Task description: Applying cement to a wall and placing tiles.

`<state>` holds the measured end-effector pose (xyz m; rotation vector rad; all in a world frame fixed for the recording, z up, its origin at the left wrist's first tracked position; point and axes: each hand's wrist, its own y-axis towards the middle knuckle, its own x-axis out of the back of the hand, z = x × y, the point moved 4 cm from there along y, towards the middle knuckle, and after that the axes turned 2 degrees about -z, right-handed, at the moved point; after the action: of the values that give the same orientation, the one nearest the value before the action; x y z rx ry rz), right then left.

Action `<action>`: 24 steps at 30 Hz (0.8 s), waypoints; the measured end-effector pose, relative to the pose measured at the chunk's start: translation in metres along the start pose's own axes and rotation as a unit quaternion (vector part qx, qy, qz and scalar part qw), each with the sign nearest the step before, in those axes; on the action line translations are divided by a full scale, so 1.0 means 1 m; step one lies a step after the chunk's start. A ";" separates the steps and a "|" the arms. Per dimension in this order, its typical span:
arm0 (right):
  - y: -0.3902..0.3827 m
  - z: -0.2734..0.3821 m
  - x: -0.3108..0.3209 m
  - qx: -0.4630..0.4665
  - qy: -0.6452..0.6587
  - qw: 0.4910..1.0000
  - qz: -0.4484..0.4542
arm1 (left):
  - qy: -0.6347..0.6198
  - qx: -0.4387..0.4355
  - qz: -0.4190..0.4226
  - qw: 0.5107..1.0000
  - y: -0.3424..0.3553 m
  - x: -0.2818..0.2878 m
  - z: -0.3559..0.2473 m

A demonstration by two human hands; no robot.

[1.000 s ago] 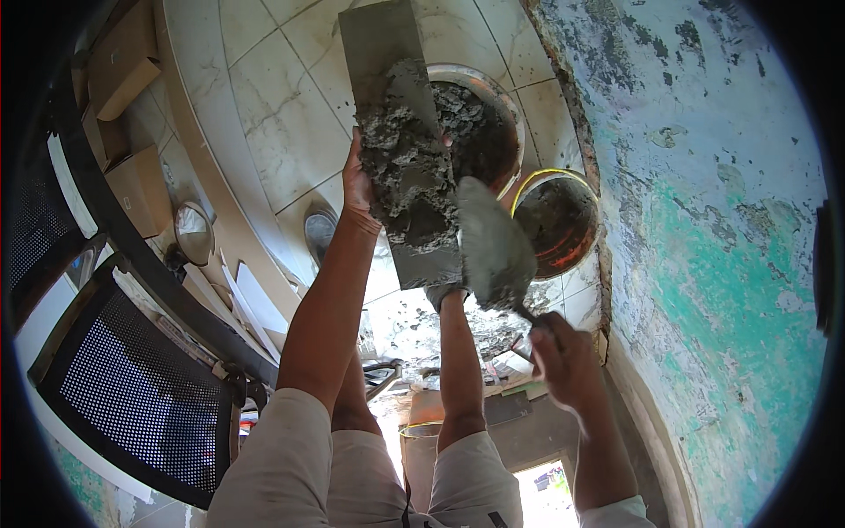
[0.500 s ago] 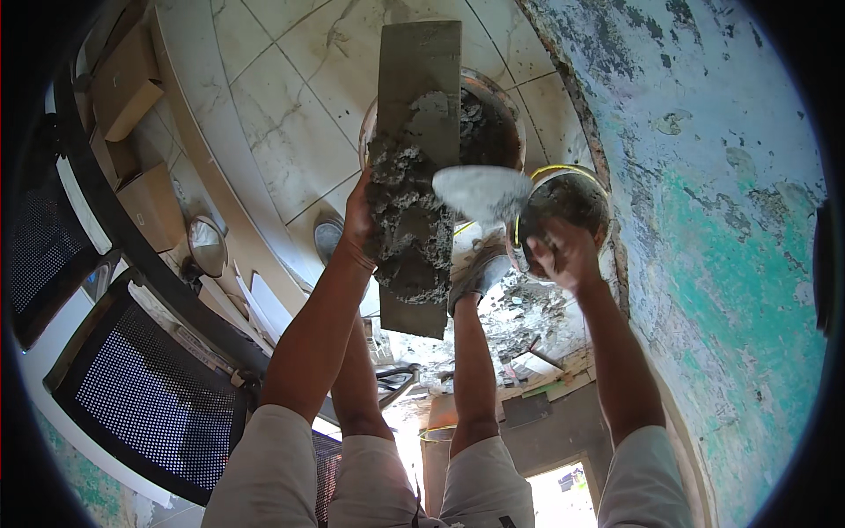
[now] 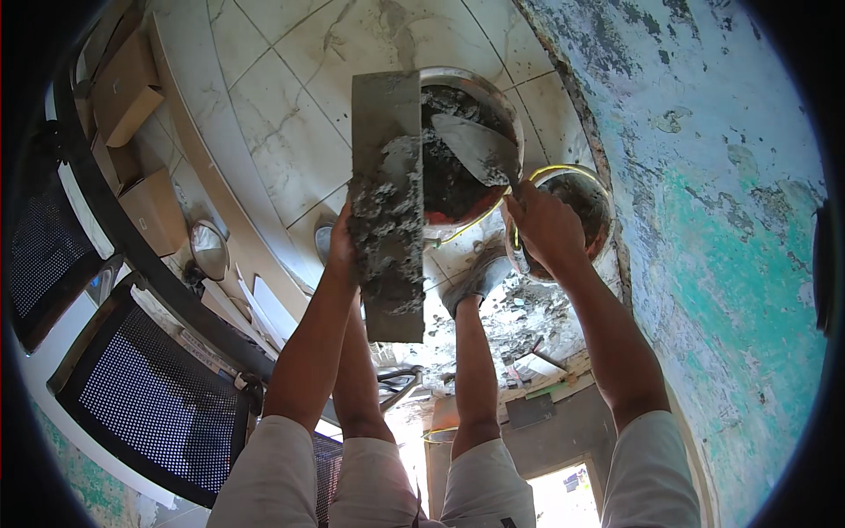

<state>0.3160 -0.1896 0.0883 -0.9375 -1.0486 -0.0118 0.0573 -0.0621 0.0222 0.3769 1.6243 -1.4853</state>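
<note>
So, going by the big bucket [image 3: 518, 123] as the landmark: nearest up is the left hand [image 3: 341, 242], below and left of that bucket, gripping a long grey board [image 3: 385, 97] by its left edge. Most of the fingers are hidden under it, so can't tell how far they wrap round. The board overlaps the bucket's left side from this angle, its long sides running pretty much straight away from the person. Lumpy wet mortar [image 3: 392, 211] covers its middle, with both ends thinly smeared.

Right hand [image 3: 550, 227] is just off the bucket's lower right, closed round the handle of a trowel [image 3: 480, 148]. The blade is over the bucket's mouth, pointing up and left, with grey stuff smeared on it; can't tell if it touches the dark mix [image 3: 453, 189] inside.

Further down, a smaller bucket [image 3: 607, 189] with a yellow rim sits near the big one, to its lower right, also with dark mix in it. A shoe [image 3: 482, 280] is planted just below the big bucket. Marbled floor tiles [image 3: 282, 132] spread out to its left, then cardboard boxes [image 3: 126, 92] well off that way, and a mesh-backed chair [image 3: 158, 400] to the lower left. Off to the bucket's right stands a patchy blue-green wall [image 3: 722, 264], paint peeling.
</note>
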 end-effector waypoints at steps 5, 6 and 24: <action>0.036 0.028 0.017 0.047 -0.093 0.994 -0.043 | 0.074 0.023 0.011 0.997 -0.024 0.008 -0.016; 0.045 0.033 0.016 0.047 -0.130 0.989 -0.052 | 0.098 0.014 -0.025 0.995 -0.030 0.010 -0.021; 0.069 0.055 0.046 -0.032 -0.182 0.982 0.028 | 0.048 0.000 -0.007 0.999 -0.056 0.028 -0.062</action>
<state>0.3296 -0.0910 0.0870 -1.0516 -1.3660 0.1792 -0.0239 -0.0282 0.0311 0.4443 1.7046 -1.4985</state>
